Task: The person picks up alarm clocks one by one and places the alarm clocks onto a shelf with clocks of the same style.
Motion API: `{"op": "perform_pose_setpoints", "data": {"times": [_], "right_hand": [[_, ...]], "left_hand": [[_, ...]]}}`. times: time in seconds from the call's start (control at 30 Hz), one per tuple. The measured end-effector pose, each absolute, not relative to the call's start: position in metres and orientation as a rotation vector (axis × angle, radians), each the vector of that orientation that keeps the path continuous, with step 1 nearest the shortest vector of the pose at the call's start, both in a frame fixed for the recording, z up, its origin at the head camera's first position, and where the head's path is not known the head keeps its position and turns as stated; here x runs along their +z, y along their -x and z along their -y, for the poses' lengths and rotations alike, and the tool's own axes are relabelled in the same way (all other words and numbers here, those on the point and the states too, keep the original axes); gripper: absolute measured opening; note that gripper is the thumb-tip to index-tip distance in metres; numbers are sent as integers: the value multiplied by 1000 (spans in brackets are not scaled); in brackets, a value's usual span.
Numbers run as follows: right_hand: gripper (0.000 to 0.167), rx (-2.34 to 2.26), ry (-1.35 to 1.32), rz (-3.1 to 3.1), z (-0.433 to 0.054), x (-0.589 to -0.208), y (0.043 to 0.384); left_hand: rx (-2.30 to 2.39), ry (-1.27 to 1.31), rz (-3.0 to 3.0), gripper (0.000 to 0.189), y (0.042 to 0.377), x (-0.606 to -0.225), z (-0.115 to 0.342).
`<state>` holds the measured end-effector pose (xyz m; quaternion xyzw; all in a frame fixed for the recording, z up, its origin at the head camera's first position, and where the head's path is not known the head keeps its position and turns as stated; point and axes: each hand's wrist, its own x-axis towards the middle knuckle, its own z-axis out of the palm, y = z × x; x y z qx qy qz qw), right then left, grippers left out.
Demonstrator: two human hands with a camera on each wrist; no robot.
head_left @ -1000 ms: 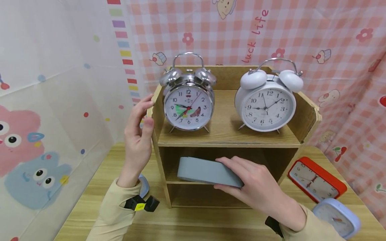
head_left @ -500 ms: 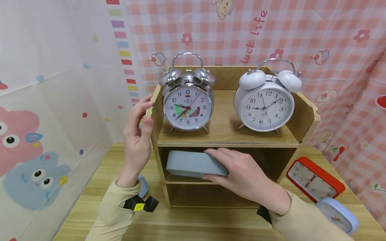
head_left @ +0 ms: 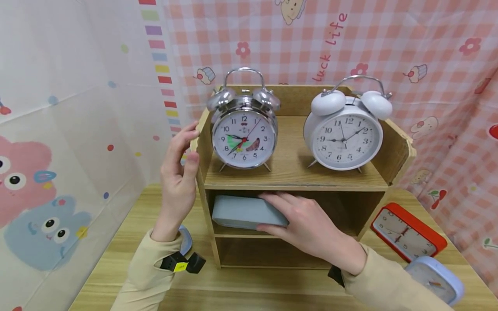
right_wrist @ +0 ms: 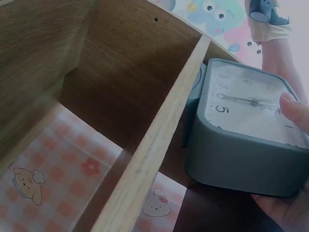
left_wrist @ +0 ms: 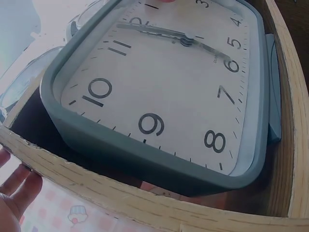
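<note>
My right hand (head_left: 311, 226) grips a grey-blue square alarm clock (head_left: 243, 212) by its right end, thumb on the dial and fingers behind. The clock is inside the left part of the middle compartment of a wooden shelf (head_left: 295, 187), its numbered face visible in the left wrist view. Its stand (left_wrist: 273, 92) is near the middle board in that view. My left hand (head_left: 180, 181) rests against the outside of the shelf's left side panel, fingertips touching its edge. Whether the clock's base fully touches the board is unclear.
On the top shelf stand a silver twin-bell clock (head_left: 244, 140) and a white twin-bell clock (head_left: 346, 140). A red clock (head_left: 408, 233) and a lavender clock (head_left: 435, 280) lie on the table at right. A bluish object (head_left: 186, 241) is partly hidden behind my left wrist.
My right hand has moved left and inward with the grey-blue alarm clock, from the compartment's front opening into its left side. My left hand has stayed on the side panel.
</note>
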<state>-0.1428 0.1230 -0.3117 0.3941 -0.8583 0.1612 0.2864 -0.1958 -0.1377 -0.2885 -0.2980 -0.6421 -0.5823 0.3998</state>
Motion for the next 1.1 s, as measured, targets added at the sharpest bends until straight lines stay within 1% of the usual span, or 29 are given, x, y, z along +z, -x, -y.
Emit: {"op": "perform_pose_setpoints", "data": {"times": [0.33,0.57,0.67,0.8,0.87,1.1], "right_hand": [[69,315,-1091,2168,-122,-318,145],[67,134,-1116,2040,-119,-319,145],[62,62,-1118,1976,-118,-318,145],[46,9,-1111,1907,-117,-319,144],[40,-2,-1110,1878,-116,-320,144],[37,-56,-1104,1815,-113,-322,145]], "left_hand": [[-1472,750,1625,63,196,-288,137],[-1471,746,1628,63,196,-288,137],[-1474,743,1629,63,195,-288,137],[-1465,745,1633,64,195,-288,137],[-1461,746,1635,64,195,-288,137],[-1461,741,1638,62,195,-287,138]]}}
